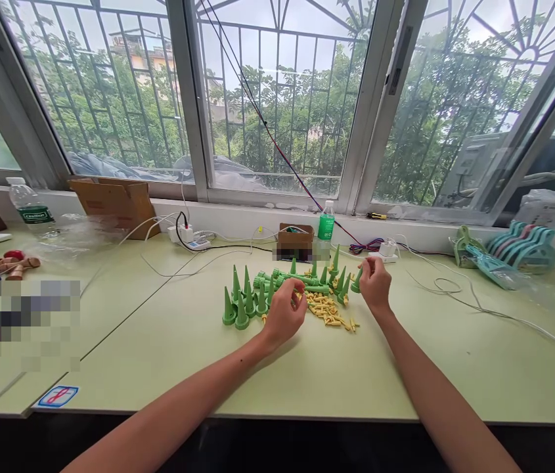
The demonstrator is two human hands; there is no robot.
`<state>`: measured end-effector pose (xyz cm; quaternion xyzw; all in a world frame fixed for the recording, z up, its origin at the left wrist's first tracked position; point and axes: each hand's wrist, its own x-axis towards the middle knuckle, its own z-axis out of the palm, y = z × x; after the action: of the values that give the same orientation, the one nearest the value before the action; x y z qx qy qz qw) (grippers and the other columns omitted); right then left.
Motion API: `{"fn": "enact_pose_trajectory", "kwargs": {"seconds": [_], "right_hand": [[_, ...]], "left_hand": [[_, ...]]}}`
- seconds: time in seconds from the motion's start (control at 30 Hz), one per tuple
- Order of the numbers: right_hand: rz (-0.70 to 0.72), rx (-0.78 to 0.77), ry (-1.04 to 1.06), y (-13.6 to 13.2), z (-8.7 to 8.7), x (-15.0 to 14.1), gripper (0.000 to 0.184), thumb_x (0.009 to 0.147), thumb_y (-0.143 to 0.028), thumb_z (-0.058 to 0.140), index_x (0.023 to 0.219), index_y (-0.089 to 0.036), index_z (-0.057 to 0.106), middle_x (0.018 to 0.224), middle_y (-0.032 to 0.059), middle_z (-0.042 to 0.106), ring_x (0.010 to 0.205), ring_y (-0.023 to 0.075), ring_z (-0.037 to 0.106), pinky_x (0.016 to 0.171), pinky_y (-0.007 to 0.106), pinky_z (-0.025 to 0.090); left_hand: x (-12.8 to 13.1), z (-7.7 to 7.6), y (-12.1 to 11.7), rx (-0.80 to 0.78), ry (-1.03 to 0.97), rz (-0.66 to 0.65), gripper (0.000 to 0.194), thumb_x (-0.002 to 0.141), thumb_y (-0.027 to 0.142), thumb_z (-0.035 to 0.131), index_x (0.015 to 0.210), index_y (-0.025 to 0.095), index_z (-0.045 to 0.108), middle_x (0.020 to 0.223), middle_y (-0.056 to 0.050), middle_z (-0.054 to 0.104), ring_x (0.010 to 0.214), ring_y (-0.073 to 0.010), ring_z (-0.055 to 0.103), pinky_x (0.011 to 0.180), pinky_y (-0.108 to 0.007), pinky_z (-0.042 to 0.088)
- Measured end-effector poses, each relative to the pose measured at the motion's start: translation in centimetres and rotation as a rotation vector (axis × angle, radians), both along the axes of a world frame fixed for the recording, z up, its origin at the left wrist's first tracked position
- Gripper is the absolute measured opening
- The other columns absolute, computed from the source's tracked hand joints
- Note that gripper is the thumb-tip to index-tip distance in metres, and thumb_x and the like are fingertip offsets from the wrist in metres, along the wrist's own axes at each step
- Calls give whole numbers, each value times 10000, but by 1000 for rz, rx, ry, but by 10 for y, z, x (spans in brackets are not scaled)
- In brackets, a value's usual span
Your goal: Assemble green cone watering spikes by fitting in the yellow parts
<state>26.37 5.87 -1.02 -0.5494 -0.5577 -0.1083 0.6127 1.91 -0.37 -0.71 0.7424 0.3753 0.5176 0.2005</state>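
Green cone [356, 282] (just 1) is in right hand [376, 285].

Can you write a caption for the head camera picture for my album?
Right hand holding a green plastic spike, left hand beside loose yellow pegs.

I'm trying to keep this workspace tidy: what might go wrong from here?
The left hand is close beside upright, tapered green plastic cones, so a careless sweep might topple some. The small, loose yellow sticklike pieces lie heaped between the hands and could scatter across the pale green tabletop if brushed. The green cone in the right hand's fingers might slip.
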Motion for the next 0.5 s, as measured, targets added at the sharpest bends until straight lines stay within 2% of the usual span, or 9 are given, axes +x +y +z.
{"fn": "enact_pose_trajectory", "kwargs": {"seconds": [0.17,0.33,0.5], "right_hand": [[64,-63,-33,2,-3,-1,169,890,-304,436,916,-169,534,758,75,678,698,211,624,689,327,461],[104,-124,-43,3,-5,-1,167,874,-300,446,932,-170,533,752,75,681,663,208,628,672,328,470],[101,-108,-60,2,-4,-2,147,879,-300,454,909,-181,535,767,72,672,675,206,622,657,320,473]], "left_hand": [[0,1,-1,12,5,2,73,845,192,498,917,192,505,877,-14,562,613,-87,505,514,-209,409],[0,2,-2,-4,15,-11,90,844,188,500,934,193,502,887,-9,558,610,-80,497,516,-200,410],[0,2,-3,2,15,-11,83,848,187,496,930,191,499,890,-11,559,621,-83,503,525,-203,414]]}}
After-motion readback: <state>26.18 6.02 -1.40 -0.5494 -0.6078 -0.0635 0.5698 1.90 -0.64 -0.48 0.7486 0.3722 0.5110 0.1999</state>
